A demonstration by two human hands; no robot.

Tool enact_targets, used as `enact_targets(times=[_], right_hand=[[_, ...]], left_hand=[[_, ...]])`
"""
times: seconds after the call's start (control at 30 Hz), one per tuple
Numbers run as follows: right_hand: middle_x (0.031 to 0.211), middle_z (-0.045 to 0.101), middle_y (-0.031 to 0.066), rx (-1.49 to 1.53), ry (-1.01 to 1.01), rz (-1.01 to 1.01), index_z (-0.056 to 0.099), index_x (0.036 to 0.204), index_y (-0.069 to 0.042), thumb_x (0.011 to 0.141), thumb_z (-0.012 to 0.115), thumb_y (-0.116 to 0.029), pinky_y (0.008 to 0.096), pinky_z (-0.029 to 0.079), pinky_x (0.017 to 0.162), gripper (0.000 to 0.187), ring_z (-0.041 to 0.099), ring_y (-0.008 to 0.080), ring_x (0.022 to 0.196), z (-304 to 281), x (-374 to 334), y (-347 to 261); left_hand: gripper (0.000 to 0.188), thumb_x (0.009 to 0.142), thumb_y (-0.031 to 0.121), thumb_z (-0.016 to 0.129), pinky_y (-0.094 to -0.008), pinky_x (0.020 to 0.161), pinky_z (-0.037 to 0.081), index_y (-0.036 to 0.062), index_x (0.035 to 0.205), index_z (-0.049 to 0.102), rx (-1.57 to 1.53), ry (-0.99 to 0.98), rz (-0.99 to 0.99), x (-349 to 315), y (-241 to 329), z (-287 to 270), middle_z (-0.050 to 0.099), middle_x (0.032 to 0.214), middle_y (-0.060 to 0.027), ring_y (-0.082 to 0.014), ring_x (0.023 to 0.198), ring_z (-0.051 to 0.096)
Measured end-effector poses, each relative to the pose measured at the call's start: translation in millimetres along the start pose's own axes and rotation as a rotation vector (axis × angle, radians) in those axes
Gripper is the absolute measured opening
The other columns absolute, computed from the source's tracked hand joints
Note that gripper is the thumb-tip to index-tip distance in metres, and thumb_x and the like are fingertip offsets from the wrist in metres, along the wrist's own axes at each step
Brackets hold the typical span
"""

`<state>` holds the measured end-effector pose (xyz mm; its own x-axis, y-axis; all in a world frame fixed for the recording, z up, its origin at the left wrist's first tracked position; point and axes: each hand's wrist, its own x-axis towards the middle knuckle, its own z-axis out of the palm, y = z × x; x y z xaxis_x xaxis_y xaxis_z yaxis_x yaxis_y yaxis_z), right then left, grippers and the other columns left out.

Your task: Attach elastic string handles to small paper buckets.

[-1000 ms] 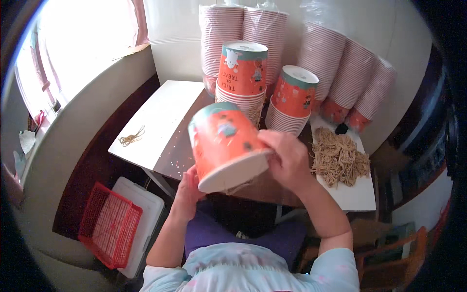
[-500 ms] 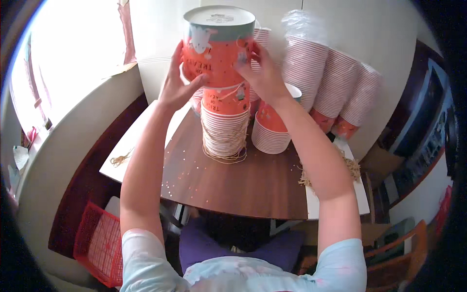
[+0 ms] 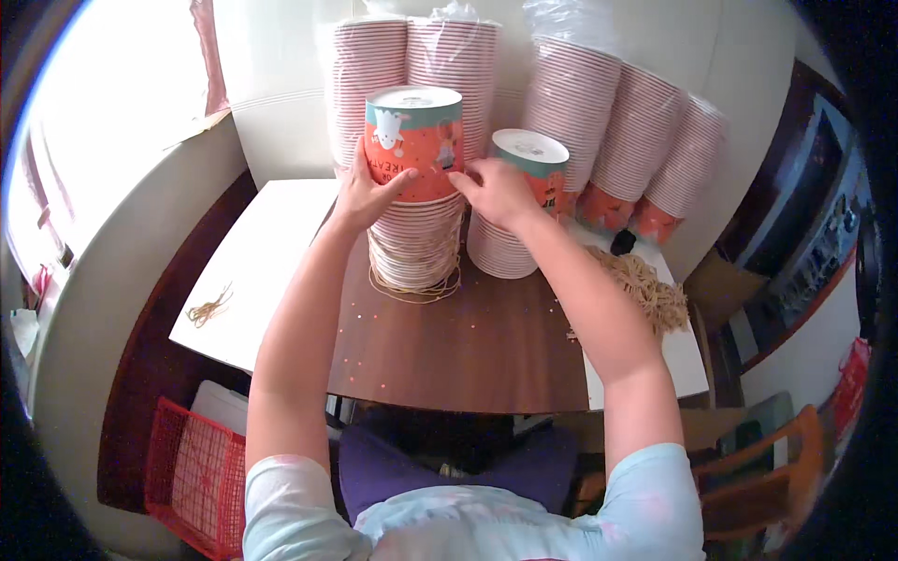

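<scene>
An orange paper bucket [image 3: 412, 154] with a teal band and cartoon figures sits upside down atop a stack of nested buckets [image 3: 413, 234], whose pale rims show below it. Thin tan cords hang in loops around that stack. My left hand [image 3: 360, 196] is closed on the bucket's left side, thumb across its front. At the lower right side, my right hand [image 3: 500, 192] has its thumb against the bucket and its fingers bent, partly hidden. Beside it stands a second upside-down bucket stack [image 3: 508, 248], partly behind my right hand.
Tall plastic-wrapped bucket stacks [image 3: 571, 112] lean along the back wall. A heap of tan cords [image 3: 650, 294] lies at the table's right, a few loose cords [image 3: 210, 306] on its white left part. A red plastic basket [image 3: 196, 477] stands at lower left, a wooden chair [image 3: 767, 477] at lower right.
Both hands have come down with the orange bucket, which now covers the stack's former top bucket. The wrapped stacks behind it have come into view.
</scene>
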<state>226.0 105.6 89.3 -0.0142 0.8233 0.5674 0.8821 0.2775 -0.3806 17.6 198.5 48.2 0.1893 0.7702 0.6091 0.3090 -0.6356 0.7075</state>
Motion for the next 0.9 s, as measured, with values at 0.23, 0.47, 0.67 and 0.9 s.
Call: enact_targets(times=[0.23,0.47,0.67,0.9], right_hand=[[0.101,0.058,0.0144,-0.601,0.239,-0.093,0.056,0.099,-0.004,0.07,0.074,-0.032,0.0457,0.045,0.079,0.044,0.057,0.0348,0.091,-58.2,-34.5,65.0],[0.098,0.058,0.0185,-0.368,0.079,-0.007,0.052,0.097,-0.001,0.068,0.079,-0.025,0.0394,0.046,0.081,0.047,0.057,0.0326,0.093,-76.5,-3.8,89.7],[0.09,0.063,0.0094,-0.347,0.155,-0.105,0.056,0.099,-0.004,0.07,0.078,-0.023,0.0345,0.05,0.074,0.042,0.061,0.0176,0.084,-141.7,18.9,95.6],[0.085,0.06,0.0097,-0.116,0.373,-0.169,0.055,0.097,-0.002,0.075,0.07,-0.009,0.032,0.048,0.071,0.027,0.058,0.0187,0.081,-219.0,-14.6,10.2]], left_hand=[[0.031,0.078,0.014,0.067,-0.043,0.085,0.045,0.0009,0.104,0.058,-0.07,-0.283,0.294,-122.2,142.3,-22.8,0.06,0.102,-0.0158,-0.0366,0.098,0.056],[0.034,0.069,0.025,0.063,-0.0444,0.083,0.046,0.001,0.093,0.065,0.165,-0.615,1.004,-168.0,267.8,-95.6,0.059,0.111,-0.0139,-0.0238,0.092,0.059],[0.038,0.077,0.035,0.056,-0.0419,0.082,0.049,0.0051,0.097,0.066,0.193,-0.453,0.938,-190.5,272.6,-81.5,0.059,0.111,-0.0075,-0.0227,0.089,0.059],[0.046,0.089,0.049,0.046,-0.0384,0.081,0.052,0.0109,0.104,0.066,0.244,-0.25,0.903,-209.1,279.1,-61.8,0.058,0.112,0.0014,-0.0211,0.086,0.059]])
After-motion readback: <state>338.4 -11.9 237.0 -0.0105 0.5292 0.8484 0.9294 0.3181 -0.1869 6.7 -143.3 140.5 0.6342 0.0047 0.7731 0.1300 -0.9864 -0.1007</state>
